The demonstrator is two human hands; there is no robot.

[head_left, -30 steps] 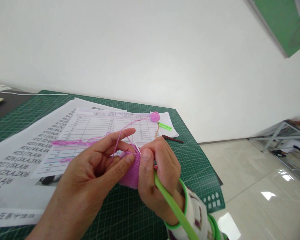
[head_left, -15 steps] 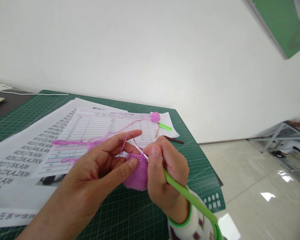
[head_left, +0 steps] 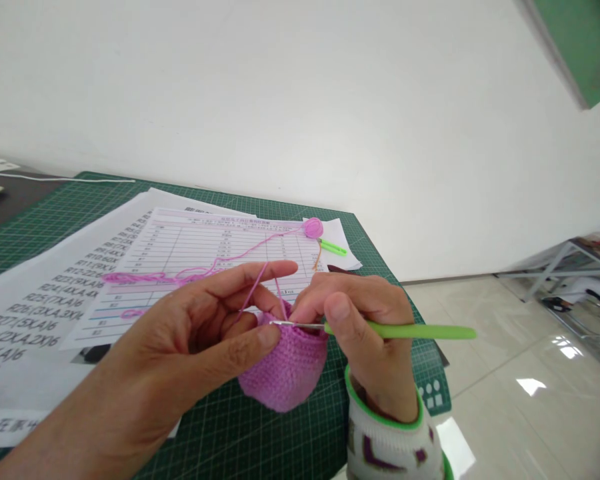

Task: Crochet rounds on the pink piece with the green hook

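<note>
My left hand (head_left: 195, 340) pinches the rim of a pink crocheted cup (head_left: 290, 367) between thumb and middle finger. Its index finger is stretched out with pink yarn (head_left: 260, 280) running over it. My right hand (head_left: 365, 327) grips a crochet hook with a green handle (head_left: 410, 331). The handle points right, roughly level. The hook's metal tip (head_left: 280, 324) sits at the cup's rim, next to my left thumb. Both hands are held just above a green cutting mat (head_left: 260, 440).
Printed sheets (head_left: 180, 253) lie on the mat beyond my hands, with loose pink yarn (head_left: 145, 277) trailing over them to a small pink ball (head_left: 313, 228). A second green-handled tool (head_left: 333, 248) lies beside the ball. The mat's right edge borders a glossy tiled floor (head_left: 505, 373).
My right hand turned so the hook's handle swung from pointing down toward me to pointing right. The crocheted cup tilted and shows more of its side. The view shifted slightly.
</note>
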